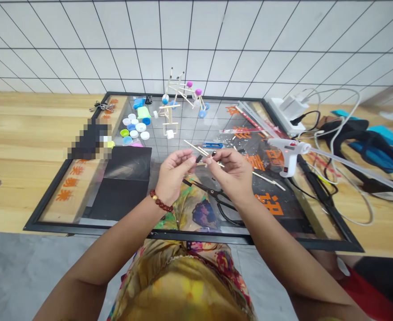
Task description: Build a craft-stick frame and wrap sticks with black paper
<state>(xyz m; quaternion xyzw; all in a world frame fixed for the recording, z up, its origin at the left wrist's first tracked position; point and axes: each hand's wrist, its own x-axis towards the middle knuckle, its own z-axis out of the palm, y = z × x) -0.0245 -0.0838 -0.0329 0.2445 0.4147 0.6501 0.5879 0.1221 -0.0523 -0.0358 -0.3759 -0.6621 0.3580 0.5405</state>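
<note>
In front of me a white tiled wall (236, 26) rises behind a pale wooden desk (22, 133), and on the desk lies a large black-framed glass panel (66, 227) with orange characters showing through it. Off its right side are a white power strip (285, 111) and loops of cable, and a white hot glue gun (288, 154) rests near that edge. At the far end of the panel stands a spindly model of wooden sticks with pink and blue balls (179, 96), beside a cluster of white, blue and green plastic bottle caps (134, 127). A flat black sheet (123, 178) covers the panel's left part, and black-handled steel scissors (213, 200) lie just below my hands.

I hold both hands up over the glass, close together. My left hand (174, 174), with a red beaded bracelet (161, 200) at the wrist, grips thin pale wooden sticks (196, 149) between thumb and fingertips. My right hand (228, 171) pinches at the same spot from the other side, where a small dark piece shows, too small to identify. The sticks should feel light and stiff but could snap if bent, so a firm pinch near their ends seems safest.
</note>
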